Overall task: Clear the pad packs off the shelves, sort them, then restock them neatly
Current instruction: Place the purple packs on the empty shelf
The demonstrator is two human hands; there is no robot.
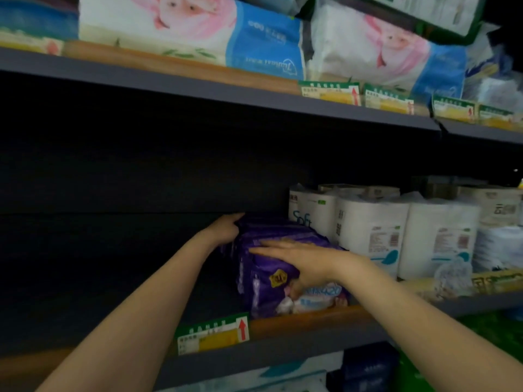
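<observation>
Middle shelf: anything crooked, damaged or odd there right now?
Nothing looks damaged. The purple pad packs sit bunched beside the toilet rolls, with left hand behind them and right hand on top. The shelf left of them is dark.

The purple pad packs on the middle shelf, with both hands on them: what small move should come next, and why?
Probably press the purple pad packs rightward until they sit flush beside the toilet paper rolls. The left hand rests against their far left side, the right hand lies flat on top with the thumb on the front, and the shelf is dark and bare to their left.
</observation>
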